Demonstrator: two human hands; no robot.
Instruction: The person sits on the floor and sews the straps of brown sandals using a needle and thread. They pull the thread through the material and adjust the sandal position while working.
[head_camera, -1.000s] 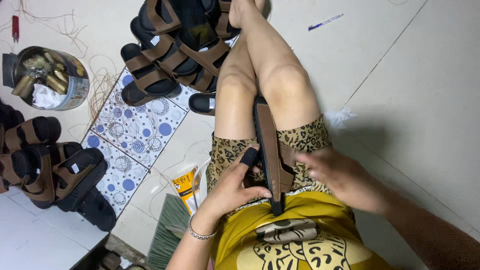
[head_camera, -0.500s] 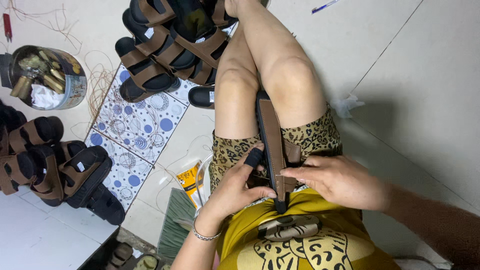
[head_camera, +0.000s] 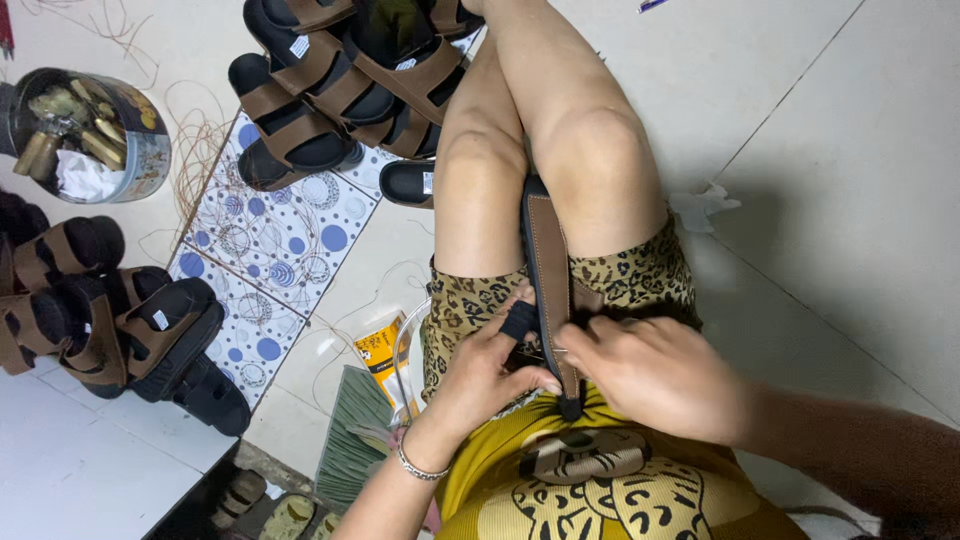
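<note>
From the head camera, a brown sandal (head_camera: 548, 270) with a black sole lies lengthwise on the person's lap, wedged between the two bare thighs, its near end at the hem of a yellow shirt (head_camera: 590, 490). The left hand (head_camera: 480, 375) — a bead bracelet (head_camera: 418, 466) on its wrist — curls around the sandal's left edge, thumb and fingers pinching a short black strap piece (head_camera: 518, 320) against it. The right hand (head_camera: 655, 375) lies over the sandal's near end, fingers bent and closed on the brown strap. To the left on the floor: a yellow tube (head_camera: 382, 355) just beside the hip, a pile of finished sandals (head_camera: 330, 80) by the knees, more sandals (head_camera: 110, 320) farther left, and a round tin (head_camera: 90, 135) of small tools.
</note>
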